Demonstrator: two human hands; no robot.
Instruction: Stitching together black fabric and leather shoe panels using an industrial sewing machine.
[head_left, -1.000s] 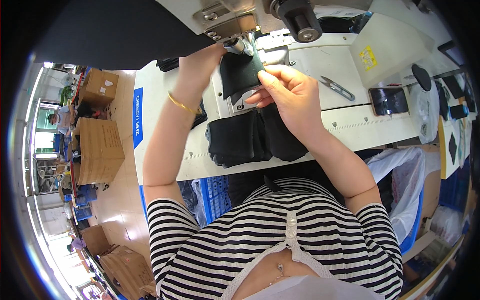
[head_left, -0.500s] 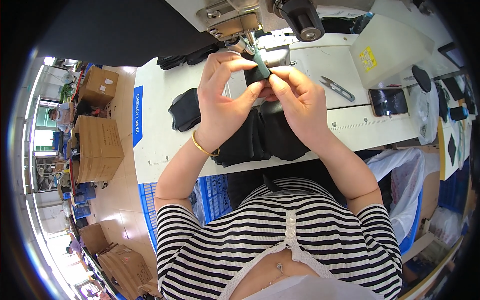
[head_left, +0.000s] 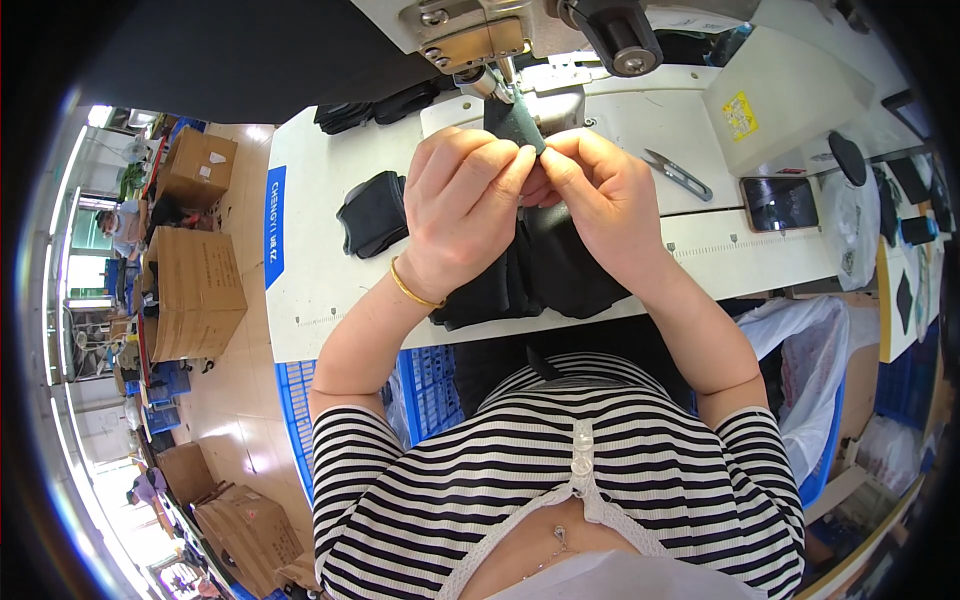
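Observation:
A small dark green and black fabric piece (head_left: 517,125) runs from under the needle area of the sewing machine (head_left: 495,50) toward me. Its near end is pinched by both hands. My left hand (head_left: 463,200) has thumb and fingertips closed on the edge, the other fingers curled. My right hand (head_left: 605,205) pinches the same edge just beside it, fingertips nearly touching the left ones. The fingers partly hide the edge. Below my hands, stacks of black fabric pieces (head_left: 490,285) and a smooth black pad-like piece (head_left: 570,270) lie at the table's front edge.
Thread snips (head_left: 680,175) and a phone (head_left: 778,205) lie on the white table (head_left: 330,285) at right. A black fabric stack (head_left: 372,215) sits left, more black pieces (head_left: 400,103) behind. Blue crates (head_left: 430,385) stand below the table; cardboard boxes (head_left: 200,295) stand on the floor at left.
My left hand has closed in from open, spread fingers to a pinch next to the right fingertips. The right hand stays at the fabric's near end.

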